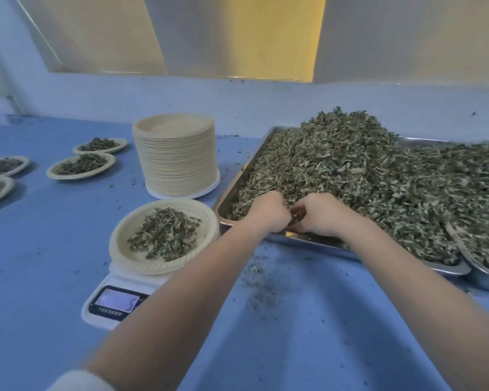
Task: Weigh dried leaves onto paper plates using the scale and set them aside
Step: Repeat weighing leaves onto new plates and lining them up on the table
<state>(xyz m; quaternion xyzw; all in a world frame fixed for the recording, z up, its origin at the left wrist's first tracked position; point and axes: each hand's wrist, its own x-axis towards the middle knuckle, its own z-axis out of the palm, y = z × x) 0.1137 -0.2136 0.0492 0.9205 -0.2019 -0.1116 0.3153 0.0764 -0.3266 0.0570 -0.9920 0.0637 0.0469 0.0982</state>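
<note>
Head view looks down, near, over table (54, 249).

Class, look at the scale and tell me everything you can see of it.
The scale is small, white and looks plastic. It sits on the blue table, left of the metal tray. A paper plate of dried leaves covers its platform. Its dark front panel has a lit display, unreadable here. The left forearm hides one corner.

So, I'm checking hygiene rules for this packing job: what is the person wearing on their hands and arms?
Nothing on the hands: the left hand and the right hand are bare, with no gloves, and no rings or watch show. Both forearms are bare too. The only clothing in view is a white cuff or sleeve edge low on the left arm.
</note>
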